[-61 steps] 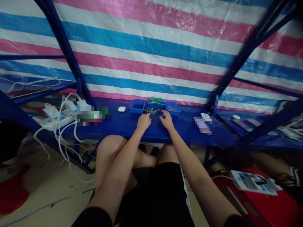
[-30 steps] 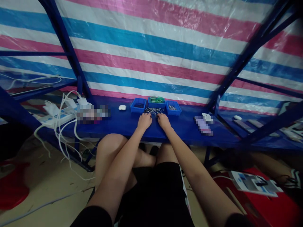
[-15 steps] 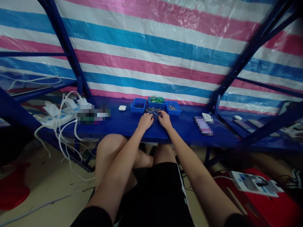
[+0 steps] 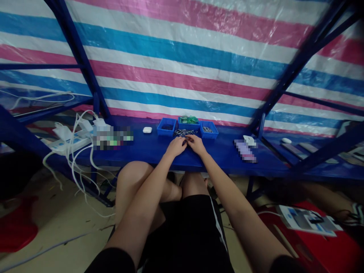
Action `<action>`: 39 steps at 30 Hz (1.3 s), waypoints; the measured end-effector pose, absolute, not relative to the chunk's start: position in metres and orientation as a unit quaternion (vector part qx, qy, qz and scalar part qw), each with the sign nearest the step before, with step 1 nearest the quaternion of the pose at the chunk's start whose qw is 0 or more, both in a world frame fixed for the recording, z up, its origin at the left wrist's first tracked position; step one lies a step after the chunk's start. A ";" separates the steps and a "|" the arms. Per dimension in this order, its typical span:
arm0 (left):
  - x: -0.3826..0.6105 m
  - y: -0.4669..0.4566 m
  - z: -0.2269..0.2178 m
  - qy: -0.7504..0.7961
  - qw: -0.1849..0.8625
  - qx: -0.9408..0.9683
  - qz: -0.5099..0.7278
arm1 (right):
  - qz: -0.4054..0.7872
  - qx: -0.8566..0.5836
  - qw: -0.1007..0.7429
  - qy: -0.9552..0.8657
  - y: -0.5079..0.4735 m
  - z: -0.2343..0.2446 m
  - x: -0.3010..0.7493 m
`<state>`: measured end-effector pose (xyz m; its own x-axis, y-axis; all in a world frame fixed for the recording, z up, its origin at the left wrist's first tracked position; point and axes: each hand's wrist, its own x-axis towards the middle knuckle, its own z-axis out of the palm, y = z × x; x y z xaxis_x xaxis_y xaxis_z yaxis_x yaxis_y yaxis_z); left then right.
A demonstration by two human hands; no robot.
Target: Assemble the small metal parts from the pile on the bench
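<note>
My left hand (image 4: pixel 176 145) and my right hand (image 4: pixel 196 144) meet at the fingertips over the blue table (image 4: pixel 148 149). The fingers of both are curled and pinched together around something too small to make out. Just beyond them lies a loose pile of thin metal pieces (image 4: pixel 185 132), shiny and screw-like. Behind the pile stand three blue bins: the left bin (image 4: pixel 166 132) has dark small parts inside, the middle one holds green plastic packets (image 4: pixel 189 120), and the right bin (image 4: pixel 209 134) contains small silvery pieces (image 4: pixel 207 129).
A white earbud case (image 4: pixel 147 130) sits left of the bins. Farther left, a power strip (image 4: pixel 69 146) trails several white cables. On the right lies a purple phone-like object (image 4: pixel 245 151), partly blurred out. Blue metal frame posts (image 4: pixel 74 49) rise at both sides before a striped sheet (image 4: pixel 182 72).
My hands have come together; the right one moved left until its fingertips met those of the left. The gap between them over the table has closed.
</note>
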<state>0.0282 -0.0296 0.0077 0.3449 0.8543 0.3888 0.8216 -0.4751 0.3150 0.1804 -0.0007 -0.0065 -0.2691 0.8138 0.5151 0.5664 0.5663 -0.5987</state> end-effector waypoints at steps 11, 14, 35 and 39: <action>0.027 -0.028 0.008 0.510 0.016 0.819 0.263 | 0.202 -0.456 0.455 -0.738 -0.003 -0.005 0.181; 0.027 -0.030 0.011 0.523 0.022 0.812 0.257 | 0.202 -0.464 0.456 -0.732 -0.003 -0.005 0.181; 0.025 -0.022 0.003 0.480 0.027 0.809 0.338 | 0.190 -0.487 0.405 -0.750 -0.001 -0.007 0.185; 0.026 -0.022 0.004 0.473 0.038 0.809 0.348 | 0.185 -0.486 0.398 -0.756 0.000 -0.009 0.185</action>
